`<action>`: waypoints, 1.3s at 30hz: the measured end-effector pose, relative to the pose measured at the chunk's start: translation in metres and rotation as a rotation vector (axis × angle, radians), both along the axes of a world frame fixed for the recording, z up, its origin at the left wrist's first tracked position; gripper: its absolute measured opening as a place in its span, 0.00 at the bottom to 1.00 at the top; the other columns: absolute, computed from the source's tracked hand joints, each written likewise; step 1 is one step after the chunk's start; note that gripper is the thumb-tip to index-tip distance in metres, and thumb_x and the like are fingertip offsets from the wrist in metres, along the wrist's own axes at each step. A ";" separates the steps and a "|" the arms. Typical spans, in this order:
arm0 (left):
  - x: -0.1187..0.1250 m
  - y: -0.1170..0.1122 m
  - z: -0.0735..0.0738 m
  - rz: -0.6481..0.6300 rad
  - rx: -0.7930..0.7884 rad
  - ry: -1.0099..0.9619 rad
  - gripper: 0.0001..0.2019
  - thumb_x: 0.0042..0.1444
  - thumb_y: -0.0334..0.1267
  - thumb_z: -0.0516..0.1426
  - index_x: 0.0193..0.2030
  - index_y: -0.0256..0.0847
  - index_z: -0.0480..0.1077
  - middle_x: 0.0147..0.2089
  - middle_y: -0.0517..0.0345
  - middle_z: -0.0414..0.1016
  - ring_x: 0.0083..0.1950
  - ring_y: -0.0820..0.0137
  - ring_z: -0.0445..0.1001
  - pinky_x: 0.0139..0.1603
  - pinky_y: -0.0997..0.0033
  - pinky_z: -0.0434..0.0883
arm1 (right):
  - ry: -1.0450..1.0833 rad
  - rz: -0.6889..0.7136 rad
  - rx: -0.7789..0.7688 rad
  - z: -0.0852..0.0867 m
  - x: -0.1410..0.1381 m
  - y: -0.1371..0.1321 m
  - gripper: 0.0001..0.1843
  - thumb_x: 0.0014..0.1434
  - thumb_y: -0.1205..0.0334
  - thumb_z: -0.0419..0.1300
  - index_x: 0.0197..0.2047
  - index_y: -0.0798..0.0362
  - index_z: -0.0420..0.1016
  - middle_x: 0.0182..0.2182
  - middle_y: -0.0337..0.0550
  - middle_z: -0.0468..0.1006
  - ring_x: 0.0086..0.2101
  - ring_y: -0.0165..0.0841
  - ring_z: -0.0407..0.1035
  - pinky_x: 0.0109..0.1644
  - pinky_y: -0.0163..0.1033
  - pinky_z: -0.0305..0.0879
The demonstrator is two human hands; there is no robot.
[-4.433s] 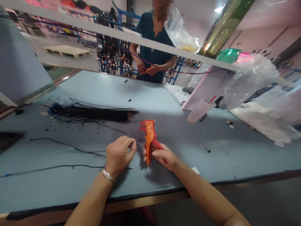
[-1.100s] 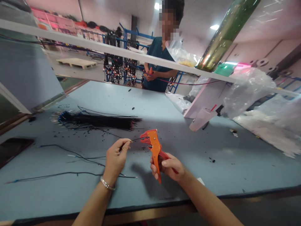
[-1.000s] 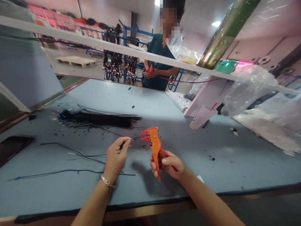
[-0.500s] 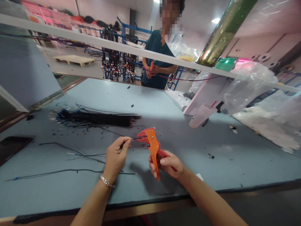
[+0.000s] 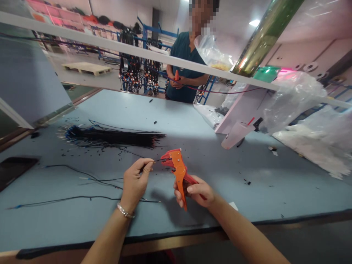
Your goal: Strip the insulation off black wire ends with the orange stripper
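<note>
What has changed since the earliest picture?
The left hand has brought the end of a thin black wire to the head of the orange wire stripper, which the right hand has tilted leftward. The right hand keeps gripping its handles; the bundle of black wires lies unmoved on the blue table.

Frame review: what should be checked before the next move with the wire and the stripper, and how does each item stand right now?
1. Wire grip: left hand pinches the thin black wire: ok.
2. Tool grip: right hand wraps the handles of the orange wire stripper: ok.
3. Wire end reaches the stripper's jaws: ok.
4. Wire seated in the proper notch: cannot tell, too small.
5. Both hands apart from the jaws: ok.
</note>
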State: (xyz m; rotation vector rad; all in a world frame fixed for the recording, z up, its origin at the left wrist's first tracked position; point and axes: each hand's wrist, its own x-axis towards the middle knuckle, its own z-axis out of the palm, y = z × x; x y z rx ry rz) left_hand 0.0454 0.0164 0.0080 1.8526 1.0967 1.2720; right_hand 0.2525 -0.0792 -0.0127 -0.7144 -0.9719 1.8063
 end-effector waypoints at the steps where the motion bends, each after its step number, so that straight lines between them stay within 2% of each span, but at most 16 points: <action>1: 0.000 -0.001 0.000 -0.004 0.012 0.004 0.11 0.59 0.42 0.54 0.34 0.40 0.74 0.27 0.61 0.73 0.29 0.73 0.70 0.34 0.76 0.67 | -0.003 -0.001 -0.003 0.000 0.000 0.000 0.20 0.50 0.57 0.64 0.44 0.61 0.72 0.32 0.48 0.75 0.29 0.36 0.73 0.31 0.39 0.69; 7: 0.001 -0.003 0.001 -0.049 0.048 0.045 0.11 0.59 0.42 0.54 0.33 0.40 0.74 0.29 0.59 0.74 0.31 0.72 0.71 0.35 0.75 0.67 | 0.003 -0.010 -0.010 -0.003 -0.001 0.001 0.21 0.50 0.57 0.64 0.44 0.62 0.72 0.31 0.48 0.75 0.29 0.36 0.73 0.31 0.39 0.69; 15: 0.002 -0.001 0.001 -0.050 0.042 0.065 0.12 0.58 0.43 0.54 0.33 0.40 0.74 0.29 0.58 0.75 0.30 0.72 0.71 0.34 0.75 0.68 | 0.000 -0.021 -0.007 -0.002 0.000 0.001 0.20 0.51 0.57 0.64 0.43 0.61 0.72 0.30 0.46 0.74 0.28 0.35 0.72 0.27 0.36 0.69; 25: 0.002 0.000 0.002 -0.064 0.033 0.052 0.12 0.57 0.44 0.54 0.32 0.40 0.74 0.28 0.58 0.75 0.30 0.71 0.71 0.34 0.74 0.69 | -0.047 -0.080 -0.057 0.001 -0.002 0.001 0.18 0.50 0.55 0.66 0.38 0.61 0.72 0.25 0.42 0.73 0.21 0.30 0.69 0.19 0.32 0.64; 33: 0.003 -0.001 0.002 -0.038 0.053 0.076 0.11 0.56 0.43 0.54 0.30 0.41 0.75 0.27 0.60 0.75 0.28 0.72 0.71 0.31 0.76 0.67 | -0.085 -0.133 -0.072 -0.004 -0.005 0.002 0.18 0.49 0.54 0.67 0.35 0.59 0.71 0.20 0.38 0.71 0.15 0.25 0.63 0.16 0.29 0.58; 39: 0.002 -0.002 0.002 -0.050 0.019 0.065 0.11 0.56 0.43 0.55 0.33 0.40 0.75 0.30 0.58 0.78 0.30 0.71 0.73 0.33 0.76 0.70 | -0.093 -0.151 -0.085 -0.007 -0.005 0.003 0.17 0.50 0.54 0.68 0.34 0.58 0.69 0.18 0.34 0.68 0.13 0.23 0.60 0.13 0.27 0.53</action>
